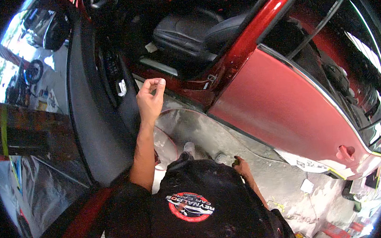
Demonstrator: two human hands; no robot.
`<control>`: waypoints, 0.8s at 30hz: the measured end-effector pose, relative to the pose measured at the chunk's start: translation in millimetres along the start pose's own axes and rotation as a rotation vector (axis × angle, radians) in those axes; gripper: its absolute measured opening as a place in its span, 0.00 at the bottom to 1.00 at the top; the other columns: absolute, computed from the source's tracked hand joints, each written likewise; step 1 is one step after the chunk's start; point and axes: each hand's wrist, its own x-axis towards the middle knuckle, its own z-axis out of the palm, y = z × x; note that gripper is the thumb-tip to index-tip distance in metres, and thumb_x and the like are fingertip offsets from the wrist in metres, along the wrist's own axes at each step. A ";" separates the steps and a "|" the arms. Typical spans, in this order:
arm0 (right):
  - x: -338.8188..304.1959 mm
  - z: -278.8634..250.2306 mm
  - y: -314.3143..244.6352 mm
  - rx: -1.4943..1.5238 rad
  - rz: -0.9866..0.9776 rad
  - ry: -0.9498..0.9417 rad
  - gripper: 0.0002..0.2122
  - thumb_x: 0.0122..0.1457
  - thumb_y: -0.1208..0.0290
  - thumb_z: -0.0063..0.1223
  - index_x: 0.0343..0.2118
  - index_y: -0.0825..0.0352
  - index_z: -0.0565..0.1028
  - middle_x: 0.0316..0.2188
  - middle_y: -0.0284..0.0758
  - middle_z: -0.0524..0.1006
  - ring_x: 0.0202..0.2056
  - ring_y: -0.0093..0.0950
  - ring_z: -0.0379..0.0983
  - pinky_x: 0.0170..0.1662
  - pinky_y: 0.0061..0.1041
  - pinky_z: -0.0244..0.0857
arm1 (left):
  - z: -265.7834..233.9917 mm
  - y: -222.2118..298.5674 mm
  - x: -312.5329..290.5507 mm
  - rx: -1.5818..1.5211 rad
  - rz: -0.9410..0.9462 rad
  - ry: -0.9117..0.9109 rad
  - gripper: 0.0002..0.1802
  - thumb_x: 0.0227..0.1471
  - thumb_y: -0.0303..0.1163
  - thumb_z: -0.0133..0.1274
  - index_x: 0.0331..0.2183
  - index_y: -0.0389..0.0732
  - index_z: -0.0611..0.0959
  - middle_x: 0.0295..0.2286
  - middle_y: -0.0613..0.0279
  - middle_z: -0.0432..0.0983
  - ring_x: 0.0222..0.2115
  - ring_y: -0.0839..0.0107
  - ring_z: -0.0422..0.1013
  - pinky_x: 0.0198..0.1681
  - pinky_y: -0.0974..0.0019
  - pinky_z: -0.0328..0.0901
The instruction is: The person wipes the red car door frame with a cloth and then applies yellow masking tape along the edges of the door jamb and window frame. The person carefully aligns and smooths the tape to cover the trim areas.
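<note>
My left hand is raised in the opening between the car's front door and its sill, fingers curled and thumb tip pressed toward the index finger. Whatever it may hold is hidden. Just left of it is the black inner panel of the open front door. My right hand hangs low at my side, below the dull red rear door. Its fingers are curled by a small dark spot that I cannot identify. Beyond my left hand are the shiny red door sill and a black front seat.
A glossy red pillar rises between the doors. Pale, dusty floor lies under my feet, with white paper to the right. A motorcycle shows through the front door's window. Masking paper hangs below the rear door.
</note>
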 end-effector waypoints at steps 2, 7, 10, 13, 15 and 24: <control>7.5 10.8 14.5 -0.063 -0.063 0.033 0.27 0.49 0.66 0.54 0.55 0.64 0.71 0.34 0.44 0.80 0.39 0.42 0.78 0.42 0.37 0.70 | -8.4 7.2 -3.3 0.089 -0.029 -0.010 0.13 0.56 0.37 0.60 0.33 0.35 0.82 0.29 0.60 0.82 0.32 0.73 0.77 0.39 0.68 0.69; 7.8 13.3 21.2 -0.074 -0.065 -0.015 0.27 0.48 0.64 0.57 0.55 0.62 0.72 0.35 0.43 0.81 0.38 0.42 0.79 0.43 0.38 0.71 | -8.7 7.7 -19.4 0.094 0.047 -0.142 0.14 0.56 0.38 0.59 0.33 0.35 0.82 0.30 0.57 0.81 0.31 0.69 0.77 0.36 0.66 0.70; 5.5 12.4 16.2 -0.012 -0.031 -0.064 0.27 0.48 0.64 0.58 0.54 0.63 0.72 0.35 0.42 0.81 0.38 0.40 0.79 0.43 0.36 0.71 | -6.0 4.2 -22.6 0.149 0.185 -0.268 0.13 0.54 0.37 0.60 0.31 0.35 0.82 0.29 0.53 0.80 0.31 0.62 0.77 0.35 0.63 0.69; 14.7 11.0 35.4 -0.042 -0.126 -0.060 0.27 0.48 0.64 0.59 0.54 0.63 0.73 0.34 0.43 0.81 0.38 0.39 0.79 0.42 0.35 0.72 | -2.7 20.2 -29.3 0.133 0.203 -0.435 0.10 0.54 0.34 0.60 0.32 0.35 0.82 0.31 0.54 0.80 0.35 0.61 0.77 0.40 0.63 0.69; 15.2 7.3 25.2 -0.108 -0.118 -0.059 0.27 0.48 0.66 0.59 0.54 0.64 0.72 0.32 0.43 0.81 0.36 0.38 0.79 0.41 0.34 0.72 | 0.6 16.3 -36.1 0.099 0.241 -0.452 0.10 0.54 0.34 0.60 0.31 0.36 0.82 0.32 0.54 0.80 0.35 0.59 0.77 0.39 0.62 0.70; 30.1 5.1 28.0 -0.034 -0.160 -0.093 0.25 0.50 0.69 0.56 0.53 0.68 0.72 0.27 0.38 0.79 0.31 0.34 0.77 0.36 0.31 0.70 | 24.3 25.4 -64.9 -0.048 0.421 -0.617 0.10 0.53 0.35 0.59 0.29 0.37 0.81 0.29 0.54 0.78 0.33 0.54 0.75 0.38 0.56 0.68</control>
